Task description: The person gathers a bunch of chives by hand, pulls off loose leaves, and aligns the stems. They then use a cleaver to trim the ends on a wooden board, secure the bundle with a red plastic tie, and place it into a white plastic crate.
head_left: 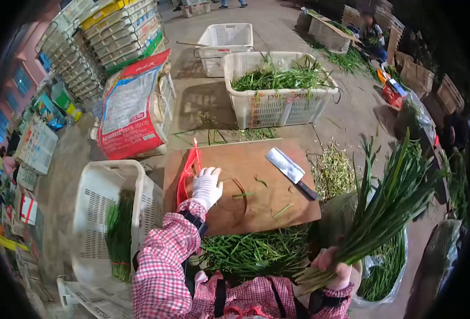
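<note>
My right hand (330, 263) is closed around the pale lower ends of a large bunch of garlic chives (386, 202), whose green leaves fan out up and to the right. My left hand (207, 189), in a white glove, is over the left part of a wooden board (277, 186), its fingers bent and together at a bundle of red plastic ties (184, 178). Its fingertips are partly hidden. A cleaver (287, 166) with a dark handle lies on the board's right side, with a few leaf scraps near it.
Cut chives (256, 250) lie below the board. A white crate (107, 181) at left holds a tied bundle. Another crate (280, 101) ahead holds loose greens. Pale trimmings (333, 170) are piled right of the board. A red sack (134, 106) stands behind left; a person (373, 40) sits far right.
</note>
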`<state>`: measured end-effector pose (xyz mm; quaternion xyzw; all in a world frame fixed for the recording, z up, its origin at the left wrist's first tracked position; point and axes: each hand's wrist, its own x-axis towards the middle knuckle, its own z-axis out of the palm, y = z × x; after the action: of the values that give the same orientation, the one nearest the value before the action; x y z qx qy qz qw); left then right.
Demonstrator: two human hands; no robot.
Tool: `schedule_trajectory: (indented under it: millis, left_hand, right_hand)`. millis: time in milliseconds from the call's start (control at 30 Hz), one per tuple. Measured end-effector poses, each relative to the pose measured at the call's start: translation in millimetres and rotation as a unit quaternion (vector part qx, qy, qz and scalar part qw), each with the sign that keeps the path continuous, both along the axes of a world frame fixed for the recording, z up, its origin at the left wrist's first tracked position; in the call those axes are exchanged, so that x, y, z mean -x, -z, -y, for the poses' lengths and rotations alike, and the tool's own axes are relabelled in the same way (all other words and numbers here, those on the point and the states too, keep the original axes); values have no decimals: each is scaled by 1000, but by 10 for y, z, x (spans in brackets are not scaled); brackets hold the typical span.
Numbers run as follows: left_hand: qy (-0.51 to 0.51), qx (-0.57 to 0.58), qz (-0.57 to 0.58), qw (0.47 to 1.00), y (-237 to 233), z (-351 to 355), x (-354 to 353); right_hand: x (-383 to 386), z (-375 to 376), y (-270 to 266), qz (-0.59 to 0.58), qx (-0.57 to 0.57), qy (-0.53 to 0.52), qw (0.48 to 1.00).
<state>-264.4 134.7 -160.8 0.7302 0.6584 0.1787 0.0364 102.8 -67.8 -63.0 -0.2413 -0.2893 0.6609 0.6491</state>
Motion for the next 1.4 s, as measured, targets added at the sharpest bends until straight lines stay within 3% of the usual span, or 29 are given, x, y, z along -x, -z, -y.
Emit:
schedule_trajectory:
  millis: [100, 167, 233, 400, 467, 533, 567, 633, 700, 767, 800, 833, 867, 900, 933, 967, 1000, 1033, 1100, 1133, 1167, 1200, 1233, 1300, 1367, 1400]
  left_hand:
    - [-3, 56, -136, 989, 311, -365, -78]
    - [8, 78, -141, 987, 473, -468, -107]
    - [13, 68, -138, 988, 763, -500, -130]
    - [33, 86, -205, 974, 80, -159, -100]
    - [-4, 181, -250, 951, -445, 136, 5]
    - [33, 86, -241, 966, -758, 513, 391]
    - [4, 29, -204, 979, -1133, 704, 372]
    - [-36, -17, -221, 974, -1280, 1015, 763]
    - [-105, -31, -171, 979, -1478, 1256, 1063]
    - [-172, -46, -78, 981, -1297, 1479, 1675]
    - [-230, 7, 196, 953, -1310, 1529, 1786]
    - [-227, 2, 197, 954, -1329, 1546, 1757]
    - [-211, 38, 430, 877, -1356, 1555, 1727]
    - [-180, 71, 638, 746, -1394, 1551, 1692]
    - [-209, 65, 626, 749, -1517, 1497, 1293]
    - [-162, 103, 650, 735, -1624, 1482, 973]
    - [-167, 145, 699, 680, -1452, 1417, 931]
    - [-206, 191, 665, 692, -1381, 1329, 822]
    - [-191, 232, 652, 696, -1013, 1080, 533]
    - [-188, 270, 640, 695, -799, 948, 448]
    - [-157, 283, 662, 677, -768, 889, 223]
    - [-151, 313, 633, 692, -654, 791, 81]
    - [-137, 365, 638, 664, -499, 659, -12]
    - [-149, 371, 594, 698, -334, 486, -299]
    - [-153, 395, 601, 678, -36, 275, -399]
    - [-175, 401, 545, 715, 31, 186, -479]
  right_hand:
    - [185, -217, -87, 30, 8, -15, 999]
    - [339, -402, 19, 46, -6, -111, 993]
    - [650, -623, -27, -22, 30, -127, 991]
    - [1309, -1166, -138, -129, 45, -236, 962]
    - [1481, -1294, -219, -157, 63, -265, 949]
    - [1630, -1376, -211, -157, 102, -269, 945]
    - [1708, -1390, -168, -145, 140, -265, 943]
    - [1912, -1417, 76, -85, 171, -291, 938]
    - [2200, -1384, 536, -23, 150, -289, 945]
    - [2361, -1237, 825, -5, 227, -264, 937]
    - [2344, -1138, 910, -6, 281, -230, 932]
    - [2328, -1021, 1017, -6, 333, -199, 922]
    - [2297, -865, 1310, -134, 379, -189, 896]
    - [2228, -702, 1599, -113, 357, -161, 913]
    - [1998, -511, 1335, -82, 409, -121, 901]
    - [1819, -300, 1413, -107, 418, -134, 892]
    - [1598, -113, 1233, -125, 423, -112, 890]
    - [1483, 96, 1492, -210, 418, -51, 882]
    - [1135, 374, 1014, -229, 407, 12, 884]
    - [977, 550, 810, -174, 418, 26, 891]
    - [892, 695, 704, -105, 400, 61, 908]
    - [859, 816, 571, -97, 358, 128, 920]
    - [797, 929, 429, -31, 323, 129, 937]
    - [652, 1006, 339, 5, 240, 121, 963]
    - [623, 838, 21, 39, 177, 191, 965]
    - [536, 747, -52, 9, 121, 171, 978]
